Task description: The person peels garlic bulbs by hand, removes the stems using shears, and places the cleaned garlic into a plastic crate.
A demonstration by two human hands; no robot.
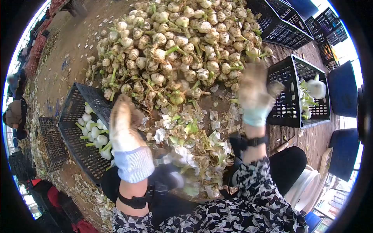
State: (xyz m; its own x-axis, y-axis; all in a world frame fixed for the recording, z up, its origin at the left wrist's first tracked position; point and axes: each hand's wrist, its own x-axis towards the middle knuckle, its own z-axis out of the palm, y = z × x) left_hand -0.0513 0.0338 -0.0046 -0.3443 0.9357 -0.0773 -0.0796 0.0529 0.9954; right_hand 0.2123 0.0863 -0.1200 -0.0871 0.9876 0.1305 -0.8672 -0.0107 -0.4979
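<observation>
A large heap of garlic bulbs (182, 42), dirt-stained and with short cut stems, fills the ground ahead of me. My left hand (125, 118), in a soiled white glove with a blue-white cuff, is at the near left edge of the heap, beside a black crate (79, 97) that holds clean white garlic bulbs (94, 134). On the right, my right hand (254, 87), gloved too, is smeared by motion between the heap and a second black crate (281, 93). A blurred roundish bulb (276, 88) shows right beside it; I cannot tell whether the hand holds it.
Peeled skins and leaf scraps (186, 151) litter the ground between my knees. A white garlic bulb (316, 89) shows at the right crate's opening. More black crates (287, 23) stand at the upper right, near blue bins (344, 89). A white bucket (305, 188) is by my right knee.
</observation>
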